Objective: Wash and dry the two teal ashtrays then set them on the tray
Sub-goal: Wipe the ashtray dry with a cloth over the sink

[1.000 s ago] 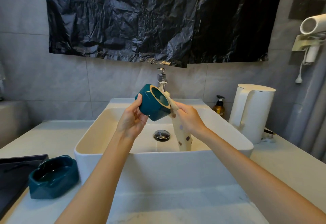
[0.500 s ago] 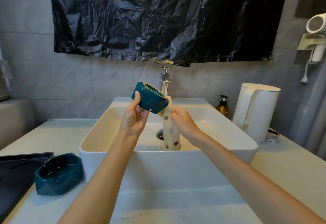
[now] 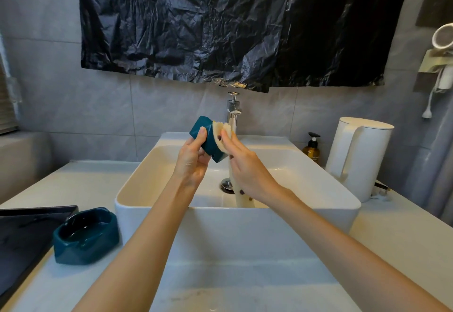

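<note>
Hands raised above a white rectangular basin (image 3: pixel 220 216), both busy with one object. The left hand (image 3: pixel 193 157) grips a teal ashtray (image 3: pixel 204 137) tipped on its side, thumb on its outer wall and fingers curled underneath. The right hand (image 3: pixel 247 167) holds a cream spotted cloth (image 3: pixel 220 136) and presses it with outstretched fingers against the open face of that ashtray. The rest of the cloth hangs down from under the palm into the basin, near the metal drain (image 3: pixel 226 185).

A chrome tap (image 3: pixel 232 113) stands behind the basin, just beyond the held ashtray. Left of the basin, a second ashtray (image 3: pixel 85 235), also teal, sits upright on the pale tabletop (image 3: pixel 220 275), close to the basin's front corner. It lies just beside a black tray (image 3: pixel 24 233), which is further left; whether the two touch is unclear.

Right of the basin stands a white jug kettle (image 3: pixel 360 157), with an amber pump bottle (image 3: pixel 312 148) between it and the basin's back corner. Above the basin, a crinkled black plastic sheet (image 3: pixel 232 24) covers the grey tiled wall. A white hair dryer (image 3: pixel 442 39) hangs in a wall holder far to the right.
</note>
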